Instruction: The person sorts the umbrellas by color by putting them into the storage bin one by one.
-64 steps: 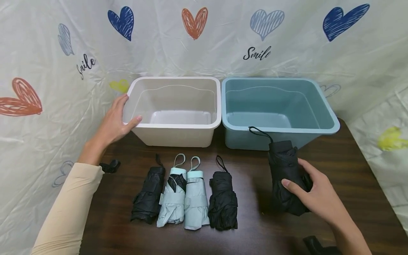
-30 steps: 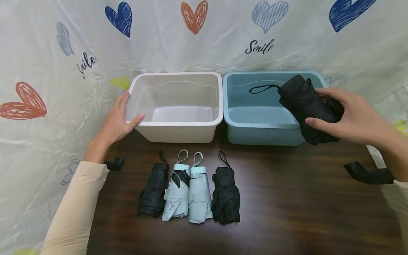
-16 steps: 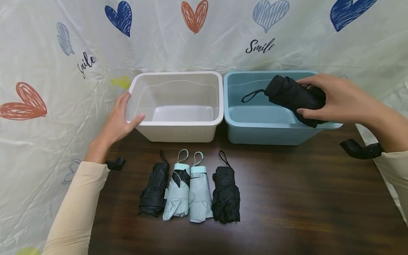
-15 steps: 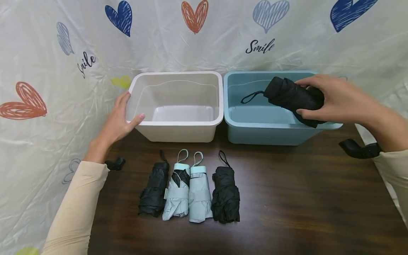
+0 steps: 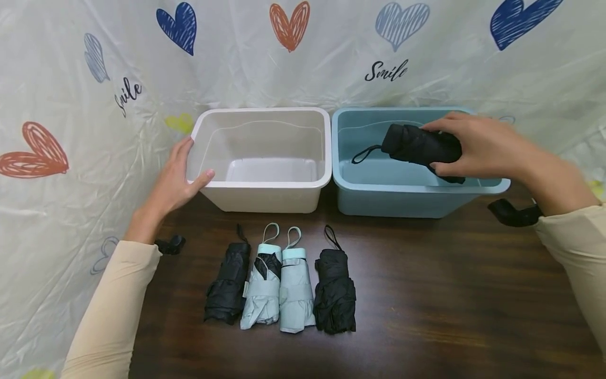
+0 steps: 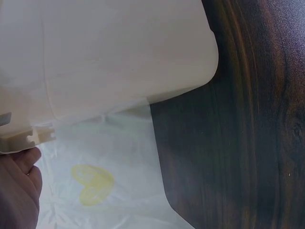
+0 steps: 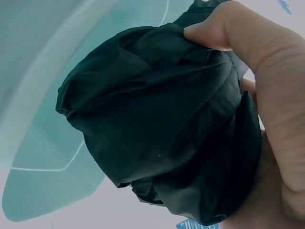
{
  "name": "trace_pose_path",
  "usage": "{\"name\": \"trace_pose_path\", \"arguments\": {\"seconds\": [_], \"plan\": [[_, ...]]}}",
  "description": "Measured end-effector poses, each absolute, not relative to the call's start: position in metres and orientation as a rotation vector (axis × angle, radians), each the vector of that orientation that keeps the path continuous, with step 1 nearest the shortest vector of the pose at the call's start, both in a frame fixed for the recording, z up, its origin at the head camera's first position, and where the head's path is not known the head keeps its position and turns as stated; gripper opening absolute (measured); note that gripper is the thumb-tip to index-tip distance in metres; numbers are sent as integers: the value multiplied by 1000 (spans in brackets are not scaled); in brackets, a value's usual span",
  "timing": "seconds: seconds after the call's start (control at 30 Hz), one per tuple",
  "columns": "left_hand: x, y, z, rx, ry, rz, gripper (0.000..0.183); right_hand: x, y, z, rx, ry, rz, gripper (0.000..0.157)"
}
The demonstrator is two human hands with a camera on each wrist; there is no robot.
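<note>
My right hand (image 5: 478, 145) grips a folded black umbrella (image 5: 418, 145) over the blue plastic bin (image 5: 393, 202). The umbrella lies slantwise, its wrist loop pointing left inside the bin's opening. In the right wrist view, the umbrella's bunched cloth end (image 7: 157, 114) fills the middle, with the thumb on top. At the left, my left hand (image 5: 172, 184) holds the rim corner of the off-white bin (image 5: 260, 199); the left wrist view has its fingers (image 6: 29, 160) curled under that rim. On the table lie two more black umbrellas, one left (image 5: 229, 281) and one right (image 5: 335, 289).
Two pale mint folded umbrellas, one with black showing (image 5: 261, 295) and a plainer one (image 5: 296, 295), lie between the black ones. Both bins stand side by side at the back of the dark wooden table (image 5: 426, 316). A heart-printed white sheet (image 5: 336, 31) hangs behind.
My right hand has lifted the black umbrella off the table's right side, carried it up over the blue bin, then moved it left and lower. The left hand stays at the off-white bin.
</note>
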State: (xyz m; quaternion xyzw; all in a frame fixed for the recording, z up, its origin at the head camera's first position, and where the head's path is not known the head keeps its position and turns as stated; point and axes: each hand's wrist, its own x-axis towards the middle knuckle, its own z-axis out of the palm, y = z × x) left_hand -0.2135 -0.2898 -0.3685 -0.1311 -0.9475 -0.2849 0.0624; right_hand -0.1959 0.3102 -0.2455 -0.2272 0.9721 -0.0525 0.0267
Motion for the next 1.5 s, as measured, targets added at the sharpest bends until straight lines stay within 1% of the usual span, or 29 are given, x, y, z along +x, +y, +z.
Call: {"name": "trace_pose_path", "arguments": {"seconds": [0.07,0.23,0.33,0.67,0.87,1.17,1.37,1.5], "plan": [[-214,-290,-368,-395,-2858,-865,98,-196,310,-248,-713,2998,-178,74],[-216,-288,-367,-397,-2848,-859,98,-192,310,-254,-755,3001,-281,59],[-216,-287,-366,-400,-2847,-861,98,-187,310,-257,-766,3035,-317,53],[-213,-288,-369,-392,-2846,-867,97,-142,294,-274,-882,3185,-589,52],[-213,-289,-371,-386,-2838,-869,96,-119,279,-288,-969,3235,-730,55],[-216,-288,-366,-402,-2813,-871,96,-95,257,-309,-874,3277,-860,49],[-213,-287,-369,-401,-2823,-866,95,-81,242,-331,-781,3253,-870,50],[-212,-288,-371,-413,-2809,-878,95,-72,233,-344,-701,3212,-879,49]]}}
